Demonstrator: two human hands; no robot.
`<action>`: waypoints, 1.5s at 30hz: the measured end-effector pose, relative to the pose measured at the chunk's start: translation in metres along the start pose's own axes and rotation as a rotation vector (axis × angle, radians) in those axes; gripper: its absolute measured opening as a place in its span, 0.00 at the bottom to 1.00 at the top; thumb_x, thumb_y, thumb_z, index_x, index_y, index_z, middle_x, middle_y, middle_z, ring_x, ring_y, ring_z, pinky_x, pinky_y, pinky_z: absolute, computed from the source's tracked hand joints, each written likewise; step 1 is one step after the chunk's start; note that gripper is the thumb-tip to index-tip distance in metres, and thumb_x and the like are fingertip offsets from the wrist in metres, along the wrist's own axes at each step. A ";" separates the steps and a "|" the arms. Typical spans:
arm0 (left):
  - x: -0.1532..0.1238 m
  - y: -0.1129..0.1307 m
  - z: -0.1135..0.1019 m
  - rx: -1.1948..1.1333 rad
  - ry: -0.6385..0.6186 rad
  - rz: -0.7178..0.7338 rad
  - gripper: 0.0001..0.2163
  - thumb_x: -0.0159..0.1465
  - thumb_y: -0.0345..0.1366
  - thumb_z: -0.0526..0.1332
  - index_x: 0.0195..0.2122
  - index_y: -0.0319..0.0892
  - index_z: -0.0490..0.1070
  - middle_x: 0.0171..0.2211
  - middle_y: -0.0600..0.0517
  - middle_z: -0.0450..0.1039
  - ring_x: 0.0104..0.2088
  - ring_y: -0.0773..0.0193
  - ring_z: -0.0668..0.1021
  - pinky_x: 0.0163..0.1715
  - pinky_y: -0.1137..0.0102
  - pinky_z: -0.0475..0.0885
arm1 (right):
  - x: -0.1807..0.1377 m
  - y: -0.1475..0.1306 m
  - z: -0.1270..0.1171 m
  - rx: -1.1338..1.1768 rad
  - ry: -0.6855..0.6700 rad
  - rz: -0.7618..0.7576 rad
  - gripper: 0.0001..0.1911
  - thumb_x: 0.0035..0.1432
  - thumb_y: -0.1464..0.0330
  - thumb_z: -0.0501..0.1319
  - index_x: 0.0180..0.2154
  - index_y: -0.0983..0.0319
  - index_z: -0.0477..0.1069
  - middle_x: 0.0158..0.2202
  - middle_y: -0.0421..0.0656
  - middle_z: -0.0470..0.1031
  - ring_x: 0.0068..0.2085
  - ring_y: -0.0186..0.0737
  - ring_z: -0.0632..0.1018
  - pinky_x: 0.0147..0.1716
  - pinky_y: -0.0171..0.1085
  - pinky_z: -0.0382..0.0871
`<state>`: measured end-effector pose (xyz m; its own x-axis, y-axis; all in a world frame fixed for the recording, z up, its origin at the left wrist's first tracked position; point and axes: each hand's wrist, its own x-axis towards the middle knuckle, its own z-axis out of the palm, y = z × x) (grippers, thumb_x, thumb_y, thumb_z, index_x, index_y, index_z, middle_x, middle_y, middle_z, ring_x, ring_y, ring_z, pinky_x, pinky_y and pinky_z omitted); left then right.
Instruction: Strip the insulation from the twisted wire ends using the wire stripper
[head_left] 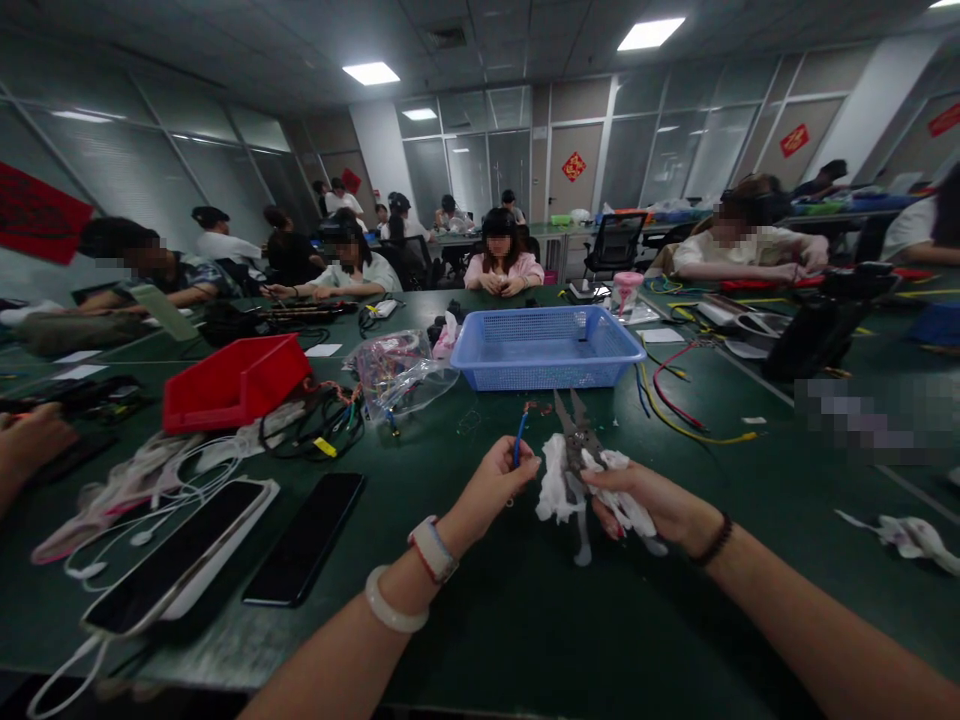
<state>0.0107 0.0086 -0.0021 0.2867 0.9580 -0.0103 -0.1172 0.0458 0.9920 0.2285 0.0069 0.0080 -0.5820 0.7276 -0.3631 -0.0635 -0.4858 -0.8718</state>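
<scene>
Between the thumb and fingers of my left hand (504, 476) is a short blue wire (519, 438), its upper end showing bare copper strands. My right hand (651, 498) grips wire strippers (576, 432), with crumpled white tissue (555, 482) around the handles. Their jaws point away from me and stand apart, a little to the right of the wire and not touching it. The lower handle ends spread out under the tissue. Part of the grip is hidden by the tissue and my fingers.
A blue plastic basket (547, 350) stands ahead, beside a clear bag (397, 375) of wires. Leftward are a red bin (236, 385), black cables (300, 425), a black phone (306, 540) and a white-cased phone (180, 555). Yellow and red wires (697, 425) lie right. Several people sit around the tables.
</scene>
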 end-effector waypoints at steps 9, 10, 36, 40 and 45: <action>-0.005 -0.003 0.008 0.012 -0.092 -0.047 0.17 0.55 0.44 0.66 0.35 0.41 0.60 0.32 0.56 0.64 0.27 0.72 0.67 0.26 0.76 0.60 | 0.007 0.004 0.016 0.068 0.175 -0.161 0.12 0.51 0.61 0.66 0.33 0.63 0.72 0.20 0.38 0.73 0.17 0.27 0.70 0.16 0.25 0.66; -0.004 -0.004 0.008 0.019 -0.105 -0.052 0.18 0.55 0.46 0.66 0.35 0.41 0.60 0.31 0.56 0.64 0.27 0.72 0.67 0.26 0.76 0.60 | 0.007 0.004 0.017 0.091 0.176 -0.164 0.12 0.51 0.61 0.66 0.34 0.62 0.73 0.22 0.39 0.74 0.19 0.28 0.71 0.17 0.26 0.67; -0.006 -0.014 0.005 0.397 -0.177 -0.045 0.16 0.56 0.43 0.66 0.33 0.41 0.60 0.28 0.58 0.61 0.27 0.70 0.64 0.27 0.74 0.58 | 0.019 0.014 0.016 -0.050 0.233 -0.090 0.14 0.55 0.59 0.63 0.33 0.64 0.69 0.20 0.37 0.70 0.16 0.26 0.66 0.15 0.27 0.68; -0.006 -0.013 0.007 0.375 -0.108 -0.049 0.16 0.57 0.44 0.65 0.31 0.42 0.59 0.26 0.58 0.61 0.26 0.70 0.65 0.26 0.74 0.58 | 0.018 0.013 0.016 -0.052 0.252 -0.111 0.15 0.56 0.57 0.61 0.31 0.64 0.70 0.17 0.36 0.67 0.15 0.26 0.63 0.14 0.27 0.67; -0.003 -0.013 0.008 0.221 0.026 0.015 0.14 0.61 0.46 0.60 0.33 0.42 0.57 0.28 0.57 0.64 0.23 0.72 0.62 0.25 0.75 0.58 | 0.018 0.012 0.017 0.003 0.319 -0.213 0.17 0.56 0.54 0.61 0.30 0.63 0.68 0.17 0.34 0.66 0.14 0.25 0.63 0.14 0.27 0.66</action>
<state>0.0187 0.0027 -0.0138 0.2618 0.9651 0.0040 0.0911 -0.0289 0.9954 0.2032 0.0059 -0.0039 -0.2741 0.9263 -0.2585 -0.1587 -0.3086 -0.9378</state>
